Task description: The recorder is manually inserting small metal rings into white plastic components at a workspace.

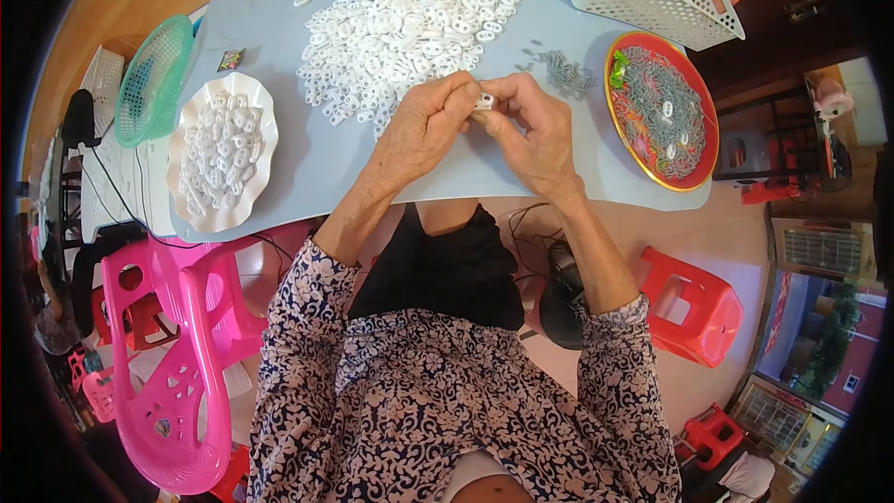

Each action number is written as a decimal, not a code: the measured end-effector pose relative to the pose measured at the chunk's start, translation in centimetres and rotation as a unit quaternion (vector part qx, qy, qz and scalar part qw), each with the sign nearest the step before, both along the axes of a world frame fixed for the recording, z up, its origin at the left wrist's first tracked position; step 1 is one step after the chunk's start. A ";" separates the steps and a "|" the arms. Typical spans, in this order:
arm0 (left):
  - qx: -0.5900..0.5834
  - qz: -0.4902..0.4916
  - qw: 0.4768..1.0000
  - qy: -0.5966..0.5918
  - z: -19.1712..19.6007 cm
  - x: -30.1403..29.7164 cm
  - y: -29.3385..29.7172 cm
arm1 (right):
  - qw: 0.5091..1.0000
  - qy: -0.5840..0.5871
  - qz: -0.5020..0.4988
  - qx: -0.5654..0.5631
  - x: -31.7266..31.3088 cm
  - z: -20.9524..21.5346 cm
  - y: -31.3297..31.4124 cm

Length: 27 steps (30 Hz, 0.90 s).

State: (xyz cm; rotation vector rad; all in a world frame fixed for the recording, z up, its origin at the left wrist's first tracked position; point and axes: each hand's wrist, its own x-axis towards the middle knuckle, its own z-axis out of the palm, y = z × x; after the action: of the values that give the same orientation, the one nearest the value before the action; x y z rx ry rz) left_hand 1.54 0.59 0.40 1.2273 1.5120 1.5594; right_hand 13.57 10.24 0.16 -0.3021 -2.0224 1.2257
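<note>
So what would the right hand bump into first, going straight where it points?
The right hand would probably meet the left hand first, just past the small white piece it holds; depth is unclear.

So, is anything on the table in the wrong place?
Maybe: a few white pieces sit among grey pieces in the red dish at right, odd because most white ones lie elsewhere. The loose grey heap beside it could be spilled.
</note>
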 end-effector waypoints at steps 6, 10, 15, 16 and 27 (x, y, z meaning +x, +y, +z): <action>-0.017 -0.007 1.000 0.003 -0.3 -0.2 0.0 | 0.999 -0.033 -0.005 0.035 0.2 0.3 0.1; -0.009 -0.013 1.000 -0.013 0.0 0.1 -0.2 | 1.000 -0.016 0.018 0.007 0.5 0.8 -0.1; -0.027 -0.028 0.999 -0.029 0.1 0.2 -0.2 | 0.987 -0.018 0.051 -0.149 0.7 0.1 0.3; -0.040 -0.018 0.999 -0.022 0.1 0.2 -0.3 | 0.988 -0.018 0.052 -0.146 0.6 0.3 0.5; 0.191 0.141 0.924 -0.298 -0.3 -1.6 -0.9 | 0.892 -0.127 -0.277 0.333 -1.4 10.3 16.0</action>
State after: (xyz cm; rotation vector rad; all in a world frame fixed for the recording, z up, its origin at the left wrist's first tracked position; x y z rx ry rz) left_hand -0.06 -0.31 0.05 0.6240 1.0365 2.2429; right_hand 12.15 26.23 10.41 -0.6588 -2.2172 0.1174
